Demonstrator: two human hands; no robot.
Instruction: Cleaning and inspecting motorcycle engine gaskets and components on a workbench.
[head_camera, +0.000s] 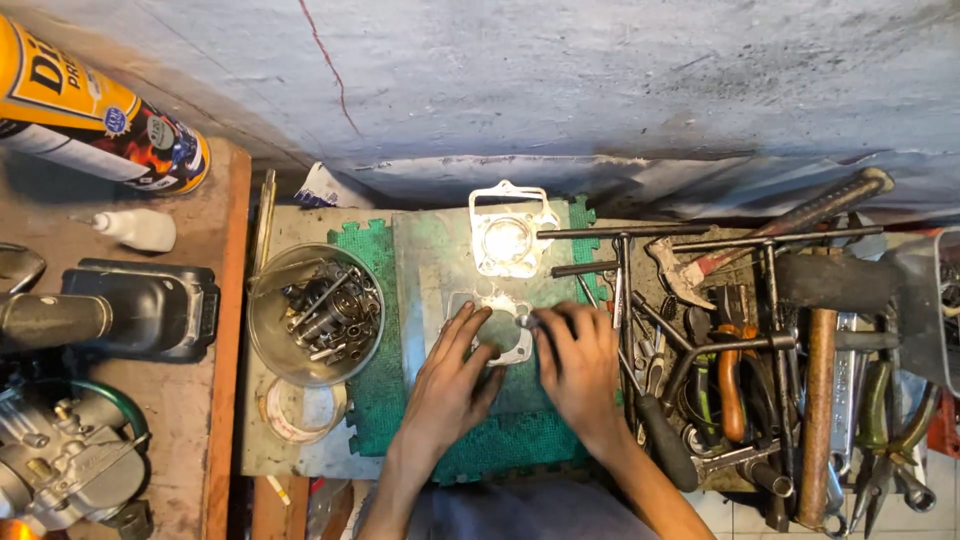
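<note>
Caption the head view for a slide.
Both hands, left hand and right hand, press a flat gasket onto a metal plate beside scattered tools.

Both forearms rise from the bottom centre of the frame. The left hand (450, 385) lies palm down, fingers spread; the right hand (580, 365) is beside it, fingers curled.

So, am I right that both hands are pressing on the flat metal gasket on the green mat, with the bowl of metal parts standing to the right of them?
Not quite: the bowl of metal parts stands to the left of the hands, as the head view shows. The rest holds: the left hand and the right hand both rest on the flat metal gasket on the green mat.
</note>
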